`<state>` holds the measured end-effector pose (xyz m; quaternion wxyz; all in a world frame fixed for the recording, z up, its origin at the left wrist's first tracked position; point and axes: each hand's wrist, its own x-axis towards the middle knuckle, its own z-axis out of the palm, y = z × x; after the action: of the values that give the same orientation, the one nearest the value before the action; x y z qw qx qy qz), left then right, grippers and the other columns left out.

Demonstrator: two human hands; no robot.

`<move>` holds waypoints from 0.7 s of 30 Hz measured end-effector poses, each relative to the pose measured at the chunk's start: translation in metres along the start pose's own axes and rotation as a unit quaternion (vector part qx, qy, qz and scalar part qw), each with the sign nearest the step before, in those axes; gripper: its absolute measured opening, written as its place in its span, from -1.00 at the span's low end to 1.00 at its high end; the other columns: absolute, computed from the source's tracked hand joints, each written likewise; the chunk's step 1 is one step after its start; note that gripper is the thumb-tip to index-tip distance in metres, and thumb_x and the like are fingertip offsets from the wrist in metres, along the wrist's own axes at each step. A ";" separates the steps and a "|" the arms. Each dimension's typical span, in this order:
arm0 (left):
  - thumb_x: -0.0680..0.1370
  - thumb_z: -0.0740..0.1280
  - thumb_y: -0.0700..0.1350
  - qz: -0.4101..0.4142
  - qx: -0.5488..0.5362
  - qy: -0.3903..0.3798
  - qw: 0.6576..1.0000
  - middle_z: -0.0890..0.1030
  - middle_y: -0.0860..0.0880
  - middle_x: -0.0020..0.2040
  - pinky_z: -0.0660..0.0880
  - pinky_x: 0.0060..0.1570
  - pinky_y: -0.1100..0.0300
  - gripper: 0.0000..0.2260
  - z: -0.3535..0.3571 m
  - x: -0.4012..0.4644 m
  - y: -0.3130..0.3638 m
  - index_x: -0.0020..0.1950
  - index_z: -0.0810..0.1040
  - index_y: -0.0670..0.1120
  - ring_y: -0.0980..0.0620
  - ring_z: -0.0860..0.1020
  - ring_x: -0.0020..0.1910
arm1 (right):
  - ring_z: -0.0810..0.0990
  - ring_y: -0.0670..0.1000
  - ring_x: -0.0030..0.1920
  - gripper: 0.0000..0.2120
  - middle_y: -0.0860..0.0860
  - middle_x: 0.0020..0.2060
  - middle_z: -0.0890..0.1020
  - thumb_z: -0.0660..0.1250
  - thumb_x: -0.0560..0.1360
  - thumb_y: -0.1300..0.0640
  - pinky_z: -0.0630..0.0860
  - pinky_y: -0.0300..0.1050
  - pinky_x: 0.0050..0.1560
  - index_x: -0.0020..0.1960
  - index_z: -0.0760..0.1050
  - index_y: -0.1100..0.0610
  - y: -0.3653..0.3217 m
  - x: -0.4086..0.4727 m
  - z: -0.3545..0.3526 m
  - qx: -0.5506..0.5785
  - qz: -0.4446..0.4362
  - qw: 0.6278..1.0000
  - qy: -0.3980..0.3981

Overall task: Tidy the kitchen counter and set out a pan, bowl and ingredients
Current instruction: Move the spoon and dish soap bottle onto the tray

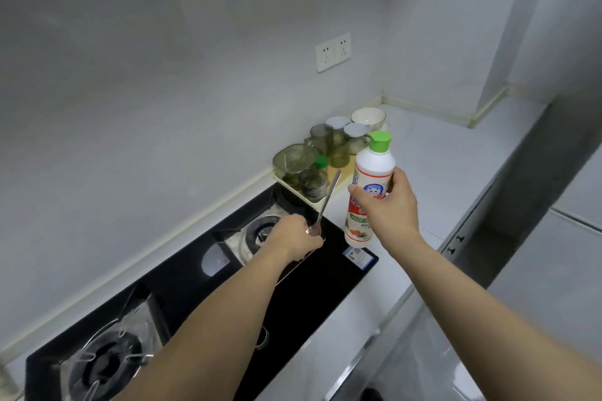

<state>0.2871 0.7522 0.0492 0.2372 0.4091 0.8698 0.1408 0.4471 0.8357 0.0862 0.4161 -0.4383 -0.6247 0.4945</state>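
The tidying step is judged under way: a spoon is gripped in the left hand and a detergent bottle clasped in the right hand, both still to be set down on the counter.

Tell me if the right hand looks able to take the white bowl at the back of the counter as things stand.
Probably not yet. The right hand grips the detergent bottle, so its fingers are taken. The white bowl stands open behind the glass jars, with bare counter to its right, so the path itself looks free.
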 end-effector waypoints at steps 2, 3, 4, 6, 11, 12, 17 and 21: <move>0.40 0.39 0.02 -0.008 -0.023 -0.006 1.000 0.65 -0.09 -0.28 0.60 -0.25 0.05 -0.76 -0.002 0.027 0.012 -0.15 0.54 -0.15 -0.04 0.64 -0.35 | 0.56 -0.01 0.10 -0.46 -0.04 0.13 0.56 0.50 0.37 -0.01 0.56 0.04 0.14 0.28 0.38 -0.01 0.003 0.029 0.001 -0.008 0.003 1.000 0.007; 0.40 0.39 0.00 -0.012 -0.043 -0.012 0.999 0.65 -0.09 -0.30 0.62 -0.26 0.03 -0.77 -0.002 0.043 0.017 -0.18 0.52 -0.16 -0.04 0.65 -0.38 | 0.56 -0.01 0.10 -0.45 -0.04 0.13 0.56 0.51 0.37 0.00 0.56 0.03 0.13 0.29 0.37 -0.01 0.004 0.044 0.003 -0.012 0.005 1.000 0.011; 0.39 0.39 -0.01 -0.017 -0.060 -0.020 0.998 0.65 -0.09 -0.31 0.63 -0.26 0.01 -0.78 -0.001 0.056 0.021 -0.20 0.50 -0.16 -0.03 0.65 -0.41 | 0.56 -0.01 0.11 -0.44 -0.04 0.14 0.55 0.51 0.38 0.00 0.56 0.02 0.13 0.30 0.37 -0.01 0.006 0.056 0.004 -0.015 0.008 1.000 0.012; 0.40 0.39 0.00 -0.021 -0.071 -0.034 0.997 0.65 -0.12 -0.26 0.66 -0.23 -0.02 -0.76 0.001 0.076 0.024 -0.15 0.52 -0.18 -0.04 0.66 -0.41 | 0.55 -0.01 0.11 -0.44 -0.04 0.15 0.54 0.50 0.38 0.01 0.55 0.00 0.13 0.30 0.36 -0.01 0.009 0.074 0.007 -0.023 0.009 1.000 0.014; 0.41 0.40 -0.02 -0.041 -0.105 -0.075 0.991 0.63 -0.16 -0.19 0.66 -0.27 0.02 -0.69 0.011 0.121 0.025 -0.05 0.51 -0.24 -0.06 0.67 -0.40 | 0.56 -0.01 0.11 -0.45 -0.04 0.15 0.55 0.50 0.39 0.01 0.55 -0.03 0.11 0.31 0.36 0.00 0.019 0.110 0.018 -0.033 0.019 0.999 0.026; 0.41 0.40 -0.02 -0.053 -0.116 -0.080 0.989 0.62 -0.16 -0.17 0.66 -0.31 0.05 -0.68 0.013 0.125 0.025 -0.04 0.51 -0.25 -0.05 0.67 -0.41 | 0.56 -0.01 0.10 -0.46 -0.04 0.14 0.55 0.50 0.39 0.01 0.55 -0.04 0.09 0.29 0.36 0.00 0.020 0.115 0.019 -0.034 0.020 0.999 0.027; 0.44 0.41 -0.05 -0.097 -0.157 -0.098 0.978 0.61 -0.13 -0.22 0.58 -0.44 0.19 -0.71 0.024 0.141 0.022 -0.02 0.47 -0.23 -0.03 0.66 -0.42 | 0.58 -0.03 0.05 -0.53 -0.06 0.08 0.57 0.51 0.39 0.03 0.53 -0.12 0.01 0.19 0.35 -0.08 0.025 0.136 0.029 -0.031 0.027 0.999 0.024; 0.45 0.42 -0.02 -0.137 -0.209 -0.119 0.961 0.63 -0.15 -0.07 0.64 -0.34 0.14 -0.56 0.036 0.152 0.023 0.20 0.45 -0.26 -0.03 0.68 -0.38 | 0.58 -0.05 0.04 -0.53 -0.07 0.06 0.57 0.52 0.38 0.02 0.55 -0.09 0.04 0.16 0.35 -0.10 0.031 0.149 0.040 -0.030 0.036 0.999 0.009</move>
<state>0.2365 0.8870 -0.0165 0.4359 0.2416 0.8343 0.2359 0.3729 0.9722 0.0615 0.3904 -0.4772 -0.6190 0.4866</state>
